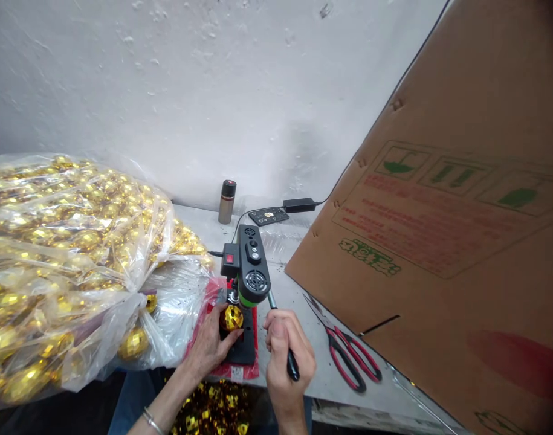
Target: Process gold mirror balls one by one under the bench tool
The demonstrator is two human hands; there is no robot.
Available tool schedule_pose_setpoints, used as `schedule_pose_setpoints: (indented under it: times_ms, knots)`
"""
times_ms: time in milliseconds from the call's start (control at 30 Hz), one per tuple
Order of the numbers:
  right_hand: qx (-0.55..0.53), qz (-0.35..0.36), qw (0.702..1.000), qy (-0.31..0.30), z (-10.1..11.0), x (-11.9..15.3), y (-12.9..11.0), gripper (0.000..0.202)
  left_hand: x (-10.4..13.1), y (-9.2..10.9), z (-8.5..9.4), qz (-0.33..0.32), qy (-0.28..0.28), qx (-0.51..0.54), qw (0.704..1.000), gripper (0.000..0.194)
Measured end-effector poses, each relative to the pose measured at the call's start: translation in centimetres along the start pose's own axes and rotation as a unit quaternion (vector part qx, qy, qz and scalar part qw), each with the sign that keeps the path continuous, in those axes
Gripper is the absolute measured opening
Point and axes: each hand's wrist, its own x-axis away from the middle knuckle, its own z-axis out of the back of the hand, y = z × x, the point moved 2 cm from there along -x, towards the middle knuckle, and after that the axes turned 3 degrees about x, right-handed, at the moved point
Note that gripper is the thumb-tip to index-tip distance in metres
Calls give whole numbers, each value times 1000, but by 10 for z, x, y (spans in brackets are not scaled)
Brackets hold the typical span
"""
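Note:
My left hand (211,339) holds a gold faceted ball (232,318) between thumb and fingers, on the dark base plate of a small black press machine (253,266). The ball is below the machine's head, at its near left side. My right hand (289,356) is wrapped round the black grip of the machine's lever (293,366), to the right of the base. Red plastic (251,372) lies under the base.
Clear bags of gold balls (77,241) fill the left side. Red-handled scissors (349,353) lie right of my right hand, beside a big cardboard box (439,241). Behind the machine are a small bottle (226,202), a dark flat item (268,215) and a power adapter (300,205). More gold pieces (213,408) are below the table edge.

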Motion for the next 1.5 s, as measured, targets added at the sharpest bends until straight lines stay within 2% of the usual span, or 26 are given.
schedule_pose_setpoints:
  times_ms: [167,433,633,733,833,1000,1100,1300,1500]
  knots:
    - [-11,-6,1000,3,0,3,1,30,2,-6,-3,-12,-1,-5,1000,52]
    - [-9,-4,1000,-1,0,4,2,30,5,6,2,-44,-37,-13,998,50]
    - [0,3,1000,-6,-1,-1,-2,30,-2,-2,-5,-3,-32,5,999,53]
    - [1,5,1000,-7,0,-2,-3,32,-4,-6,-8,9,-48,19,999,55]
    - [6,12,1000,-8,0,5,4,31,-3,-7,-8,20,-57,37,997,56]
    - [12,47,999,1,-3,31,27,30,-2,-4,-7,33,-58,60,996,56]
    - [15,39,999,19,-6,42,36,30,-2,-3,-7,32,-54,61,996,56]
    - [14,41,998,56,-11,45,39,34,-2,-1,-7,32,-48,45,997,55]
    - [33,31,998,54,-11,50,41,35,-2,-2,-9,23,-40,30,999,55]
